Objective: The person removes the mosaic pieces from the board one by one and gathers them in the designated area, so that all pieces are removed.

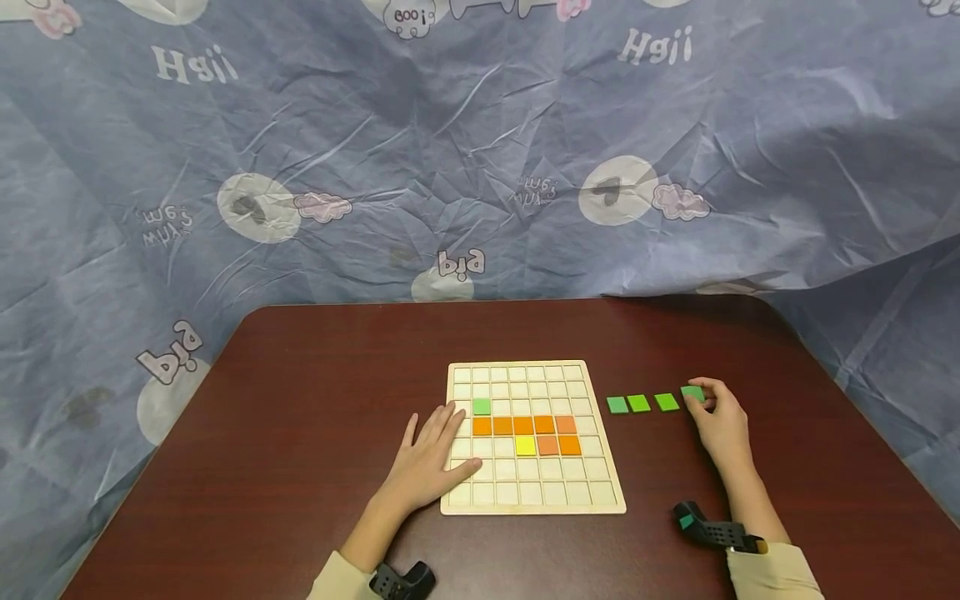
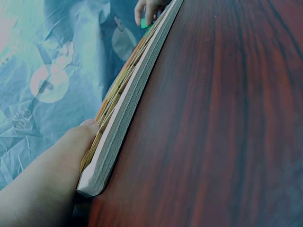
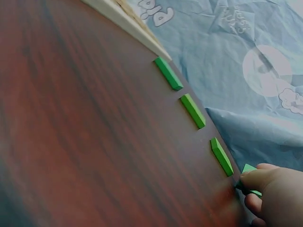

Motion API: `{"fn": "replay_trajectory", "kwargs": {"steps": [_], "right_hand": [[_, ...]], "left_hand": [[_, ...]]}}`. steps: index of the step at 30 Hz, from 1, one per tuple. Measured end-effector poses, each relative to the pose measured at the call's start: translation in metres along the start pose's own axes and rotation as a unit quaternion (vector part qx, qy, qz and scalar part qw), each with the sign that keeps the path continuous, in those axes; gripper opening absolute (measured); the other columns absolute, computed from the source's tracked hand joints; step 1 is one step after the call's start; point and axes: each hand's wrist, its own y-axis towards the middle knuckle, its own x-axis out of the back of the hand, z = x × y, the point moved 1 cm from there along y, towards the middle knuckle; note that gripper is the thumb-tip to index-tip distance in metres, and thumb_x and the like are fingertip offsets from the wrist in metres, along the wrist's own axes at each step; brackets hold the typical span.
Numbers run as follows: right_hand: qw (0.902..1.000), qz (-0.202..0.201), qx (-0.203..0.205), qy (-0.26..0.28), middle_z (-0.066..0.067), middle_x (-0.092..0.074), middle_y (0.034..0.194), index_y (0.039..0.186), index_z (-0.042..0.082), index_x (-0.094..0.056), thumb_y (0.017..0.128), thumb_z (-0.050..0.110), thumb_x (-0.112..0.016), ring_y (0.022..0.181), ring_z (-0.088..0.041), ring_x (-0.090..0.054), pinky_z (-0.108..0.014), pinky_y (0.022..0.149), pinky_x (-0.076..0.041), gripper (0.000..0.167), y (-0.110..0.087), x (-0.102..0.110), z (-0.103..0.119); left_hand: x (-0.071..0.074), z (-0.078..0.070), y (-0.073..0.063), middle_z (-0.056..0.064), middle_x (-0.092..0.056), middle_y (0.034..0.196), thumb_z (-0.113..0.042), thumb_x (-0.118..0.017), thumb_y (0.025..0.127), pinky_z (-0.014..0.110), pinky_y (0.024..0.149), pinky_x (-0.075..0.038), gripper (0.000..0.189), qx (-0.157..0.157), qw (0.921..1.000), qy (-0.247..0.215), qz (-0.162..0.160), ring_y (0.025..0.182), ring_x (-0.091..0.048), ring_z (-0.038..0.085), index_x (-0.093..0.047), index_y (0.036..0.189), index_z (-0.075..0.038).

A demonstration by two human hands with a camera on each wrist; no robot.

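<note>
My left hand point(image 1: 427, 460) lies with straight, spread fingers over the left edge of a pale wooden grid board point(image 1: 495, 497). In the left wrist view its thumb point(image 2: 78, 144) rests along the board's rim. Right of the board, my right hand point(image 1: 723, 425) pinches a green square tile point(image 1: 692, 391) between thumb and fingers. The same tile point(image 3: 248, 168) shows partly behind the thumb in the right wrist view. On the board sit a light green tile point(image 1: 482, 407), a yellow tile point(image 1: 526, 446) and several orange tiles point(image 1: 523, 426) in two adjoining rows.
Three green tiles point(image 1: 637, 403) lie in a row on the table between the board and my right hand. The dark red-brown wooden table point(image 1: 337, 375) ends at the back against a blue printed cloth point(image 1: 480, 167). Each wrist wears a black strap point(image 1: 716, 532).
</note>
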Motion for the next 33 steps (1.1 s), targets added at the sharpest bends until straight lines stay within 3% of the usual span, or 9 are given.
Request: {"fn": "replay_trajectory", "kwargs": {"steps": [5, 8, 18, 33], "right_hand": [[0.9993, 0.034, 0.000, -0.016, -0.021, -0.047, 0.110, 0.124, 0.002, -0.047, 0.095, 0.018, -0.046, 0.088, -0.023, -0.044, -0.033, 0.066, -0.034, 0.033, -0.0005, -0.0011, 0.0013], [0.9989, 0.043, -0.002, -0.019, -0.024, -0.044, 0.111, 0.125, 0.001, -0.045, 0.096, 0.018, -0.045, 0.092, -0.031, -0.043, -0.038, 0.068, -0.034, 0.034, -0.0014, -0.0006, 0.0025], [0.9989, 0.039, 0.004, -0.027, -0.031, -0.037, 0.117, 0.122, -0.002, -0.047, 0.095, 0.017, -0.045, 0.098, -0.042, -0.037, -0.049, 0.075, -0.030, 0.033, -0.0024, -0.0009, 0.0010], [0.9982, 0.047, 0.010, -0.037, -0.031, -0.036, 0.118, 0.124, -0.001, -0.048, 0.096, 0.017, -0.044, 0.098, -0.040, -0.039, -0.049, 0.076, -0.033, 0.034, -0.0037, -0.0016, -0.0001]], "left_hand": [[0.0004, -0.0005, 0.0002, 0.001, -0.017, 0.153, -0.065, -0.039, 0.084, 0.050, 0.112, -0.001, 0.080, 0.000, 1.0000, 0.004, 0.003, 0.141, -0.017, 0.019, -0.021, 0.146, -0.019], [0.0009, -0.0008, 0.0000, 0.002, -0.018, 0.153, -0.064, -0.040, 0.084, 0.051, 0.112, -0.002, 0.079, -0.002, 1.0000, 0.004, 0.000, 0.141, -0.018, 0.020, -0.022, 0.146, -0.018], [0.0004, -0.0004, -0.0007, 0.002, -0.018, 0.153, -0.064, -0.041, 0.084, 0.051, 0.112, -0.001, 0.079, 0.000, 1.0000, 0.000, 0.005, 0.141, -0.018, 0.020, -0.021, 0.146, -0.020], [-0.0012, 0.0002, -0.0006, 0.000, -0.017, 0.153, -0.066, -0.039, 0.084, 0.050, 0.112, 0.001, 0.079, -0.001, 1.0000, -0.002, -0.003, 0.141, -0.016, 0.018, -0.021, 0.146, -0.021]]}}
